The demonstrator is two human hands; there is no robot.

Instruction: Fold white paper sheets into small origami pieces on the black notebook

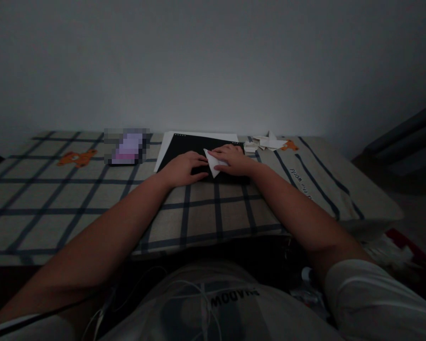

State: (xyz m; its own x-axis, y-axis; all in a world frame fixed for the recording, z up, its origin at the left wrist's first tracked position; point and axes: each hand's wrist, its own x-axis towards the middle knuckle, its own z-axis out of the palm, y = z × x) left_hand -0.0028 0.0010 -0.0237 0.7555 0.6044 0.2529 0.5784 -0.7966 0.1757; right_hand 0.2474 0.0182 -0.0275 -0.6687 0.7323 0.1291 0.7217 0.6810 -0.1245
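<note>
A small white piece of folded paper (214,163), pointed at its top and bottom, lies on a black, flat board-like sheet (184,148). My right hand (234,159) is over the paper's right side, its thumb and fingers holding it against the black surface. Part of the paper is hidden under that hand. On the other side, my left hand (184,169) rests on the black sheet with thumb and fingers apart. Its fingertips come close to the paper's left edge; I cannot tell whether they touch it.
White sheets (166,142) stick out from under the black one. A phone-like device (128,148), pixelated, lies to the left. Folded white paper shapes (270,141) stand at the back right. A checked cloth (102,199) covers the table, which meets a grey wall (213,66).
</note>
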